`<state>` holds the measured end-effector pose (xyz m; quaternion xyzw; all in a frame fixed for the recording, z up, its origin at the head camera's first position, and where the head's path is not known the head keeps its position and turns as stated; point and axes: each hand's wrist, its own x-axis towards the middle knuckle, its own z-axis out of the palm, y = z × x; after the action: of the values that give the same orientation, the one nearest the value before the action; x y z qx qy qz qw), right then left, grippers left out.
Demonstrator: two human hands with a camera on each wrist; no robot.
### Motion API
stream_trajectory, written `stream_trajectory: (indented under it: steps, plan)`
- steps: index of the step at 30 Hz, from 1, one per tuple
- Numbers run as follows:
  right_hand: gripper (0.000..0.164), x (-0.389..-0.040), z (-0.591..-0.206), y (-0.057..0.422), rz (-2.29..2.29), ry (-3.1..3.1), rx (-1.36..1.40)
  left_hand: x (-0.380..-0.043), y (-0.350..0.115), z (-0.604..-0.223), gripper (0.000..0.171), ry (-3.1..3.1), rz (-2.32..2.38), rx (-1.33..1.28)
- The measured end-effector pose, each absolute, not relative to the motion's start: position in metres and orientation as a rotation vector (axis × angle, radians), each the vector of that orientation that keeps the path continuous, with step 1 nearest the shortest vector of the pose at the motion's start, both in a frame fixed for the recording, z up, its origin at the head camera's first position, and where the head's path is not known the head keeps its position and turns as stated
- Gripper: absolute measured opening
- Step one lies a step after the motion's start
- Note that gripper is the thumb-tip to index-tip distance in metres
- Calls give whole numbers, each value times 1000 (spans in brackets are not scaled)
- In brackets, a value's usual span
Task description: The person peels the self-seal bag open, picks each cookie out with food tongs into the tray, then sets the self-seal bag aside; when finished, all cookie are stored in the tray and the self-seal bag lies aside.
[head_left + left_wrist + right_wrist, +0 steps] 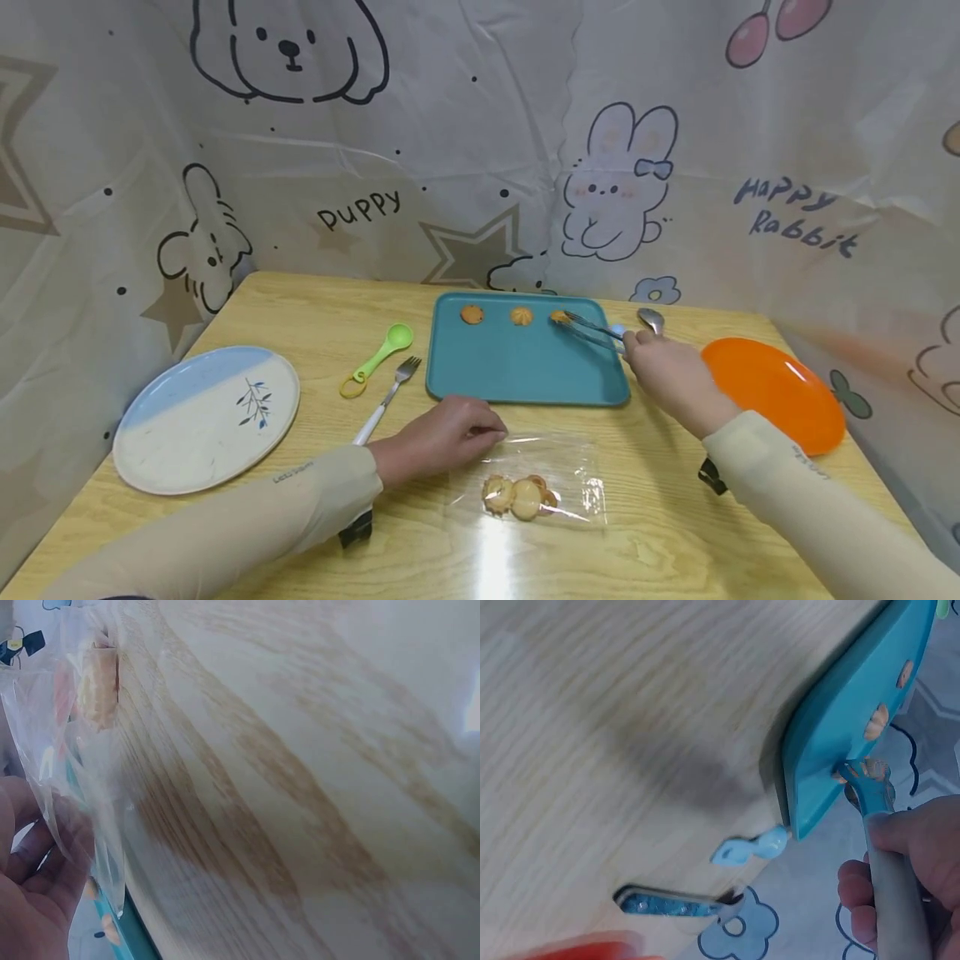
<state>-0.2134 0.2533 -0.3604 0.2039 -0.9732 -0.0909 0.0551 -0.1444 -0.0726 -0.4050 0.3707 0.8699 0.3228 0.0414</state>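
Note:
My right hand [671, 379] grips metal tongs [889, 874] at the right edge of the teal tray [517, 367]. Their tips are around a small cookie [558, 317] at the tray's far right. A round cookie [472, 314] and a ridged cookie [521, 316] lie in line with it along the back. In front of the tray, my left hand [450, 432] pinches the upper left edge of a clear plastic bag [573, 458]. Several cookies [526, 498] are inside the bag, overlapping one another. The left wrist view shows the film [45, 727] beside my fingers.
A blue-and-white plate [195, 425] lies at the left, near a green measuring spoon [382, 346] and a white-handled fork [386, 400]. At the right are an orange plate [772, 392] and a spoon [652, 319]. A small light-blue utensil [750, 846] touches or nearly touches the tray's corner.

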Motion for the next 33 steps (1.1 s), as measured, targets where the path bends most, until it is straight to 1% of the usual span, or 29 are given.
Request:
stream_trajectory:
  steps: [2, 8, 14, 18, 23, 25, 29, 33]
  plan:
    - [26, -214, -362, 251, -296, -2950, 631, -144, -73, -405, 18, 2660, 992, 1132]
    - [25, -216, -367, 251, -276, -2948, 613, -143, -73, -405, 19, 2645, 997, 1119]
    - [26, -217, -360, 255, -192, -2948, 632, -143, -73, -404, 19, 2654, 1001, 1112]
    - [21, -214, -346, 264, 42, -3012, 607, -143, -72, -405, 18, 2654, 1008, 1119]
    - [35, -205, -320, 282, 416, -3089, 667, -143, -72, -404, 18, 2646, 1013, 1110]
    - [37, -199, -312, 292, 543, -3123, 701, -143, -72, -403, 18, 2643, 1018, 1106]
    - [30, -183, -300, 315, 696, -3238, 723, -142, -73, -403, 19, 2642, 1020, 1103]
    - [22, -169, -299, 339, 952, -3302, 838, -142, -74, -403, 19, 2649, 1017, 1103]
